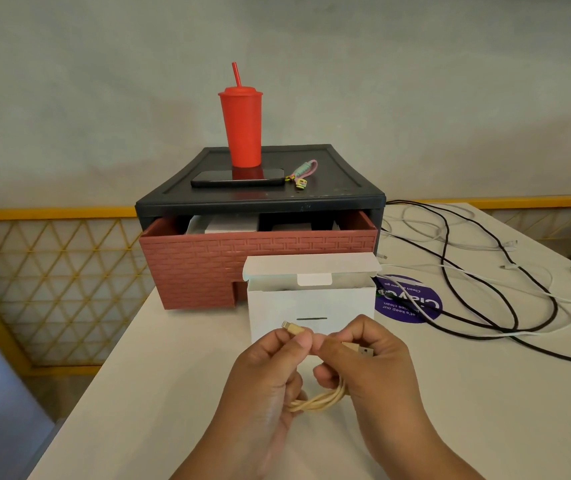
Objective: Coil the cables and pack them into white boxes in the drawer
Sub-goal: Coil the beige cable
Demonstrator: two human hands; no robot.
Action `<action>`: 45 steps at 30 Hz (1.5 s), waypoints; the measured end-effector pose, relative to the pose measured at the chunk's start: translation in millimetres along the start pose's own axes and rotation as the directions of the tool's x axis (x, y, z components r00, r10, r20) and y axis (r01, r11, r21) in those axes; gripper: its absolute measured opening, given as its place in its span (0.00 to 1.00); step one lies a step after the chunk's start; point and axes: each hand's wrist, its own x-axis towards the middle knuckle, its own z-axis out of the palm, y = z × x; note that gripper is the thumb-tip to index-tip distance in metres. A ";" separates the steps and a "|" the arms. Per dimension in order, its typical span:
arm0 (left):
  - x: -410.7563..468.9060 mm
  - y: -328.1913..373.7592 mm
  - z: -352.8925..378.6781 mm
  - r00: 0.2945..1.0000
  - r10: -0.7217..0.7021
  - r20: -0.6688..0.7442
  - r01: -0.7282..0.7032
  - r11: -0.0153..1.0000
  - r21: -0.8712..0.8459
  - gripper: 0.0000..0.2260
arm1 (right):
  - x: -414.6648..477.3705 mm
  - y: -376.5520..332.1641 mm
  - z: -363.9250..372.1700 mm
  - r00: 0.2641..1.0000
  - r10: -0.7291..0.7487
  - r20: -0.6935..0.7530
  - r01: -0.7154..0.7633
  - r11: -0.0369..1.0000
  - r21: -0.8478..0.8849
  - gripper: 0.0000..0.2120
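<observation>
Both hands hold a beige cable (318,400) wound into a small coil, low in the middle of the view. My left hand (266,379) pinches the end with the small plug, which points left. My right hand (377,368) grips the coil and the USB plug end. Just behind the hands an open white box (311,303) stands on the table with its lid flap up. Behind it the reddish-brown drawer (204,268) is pulled out of a black cabinet (259,199), with white boxes (230,225) inside. Loose black cables (505,306) and white cables (554,289) sprawl at the right.
A red tumbler with a straw (241,126), a dark phone (237,178) and a small strap (303,174) sit on top of the cabinet. A purple round sticker (408,301) lies on the white table (159,375). The table's left edge drops off beside a yellow lattice railing (52,271).
</observation>
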 end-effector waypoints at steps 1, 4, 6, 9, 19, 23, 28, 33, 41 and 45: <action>0.7 -1.2 -0.4 1.000 0.001 -0.019 -0.001 1.000 0.000 0.08 | 0.4 0.7 0.1 1.000 -0.010 -0.007 0.010 1.000 -0.014 0.12; 2.0 -3.4 -1.1 0.997 -0.002 -0.074 0.001 1.000 -0.004 0.09 | 0.2 2.7 1.3 0.997 -0.068 -0.024 0.065 0.993 -0.099 0.14; 1.7 -4.0 -1.0 0.995 0.005 -0.098 -0.004 1.000 0.006 0.07 | 0.1 3.2 1.3 0.996 -0.087 -0.018 0.084 0.986 -0.146 0.15; 4.3 -6.4 -3.3 0.991 -0.007 -0.131 0.011 0.999 0.031 0.07 | 3.8 3.4 -1.6 0.998 -0.055 0.026 0.059 0.973 -0.225 0.14; 19.5 -12.0 -16.0 0.988 -0.083 -0.130 0.106 0.977 0.186 0.05 | 24.2 11.8 -18.5 0.970 0.184 0.160 -0.101 0.900 -0.425 0.04; 22.7 -13.8 -17.6 0.989 -0.080 -0.126 0.107 0.967 0.231 0.08 | 28.2 12.5 -23.0 0.959 0.246 0.141 -0.174 0.903 -0.393 0.06; 23.0 -13.1 -17.9 0.988 -0.098 -0.122 0.120 0.975 0.188 0.12 | 29.0 11.1 -24.5 0.920 0.350 0.177 -0.282 0.903 -0.325 0.05; 24.6 -8.2 -20.4 0.960 -0.277 -0.038 0.270 0.954 -0.132 0.11 | 29.3 7.3 -26.6 0.898 0.384 0.215 -0.303 0.894 -0.331 0.08; 24.7 -8.7 -20.1 0.947 -0.320 -0.029 0.305 0.922 -0.238 0.10 | 28.0 4.7 -28.3 0.877 0.400 0.267 -0.297 0.887 -0.354 0.09; 24.3 -9.2 -19.6 0.957 -0.290 -0.025 0.275 0.928 -0.252 0.11 | 26.2 4.6 -26.8 0.866 0.400 0.301 -0.299 0.895 -0.330 0.10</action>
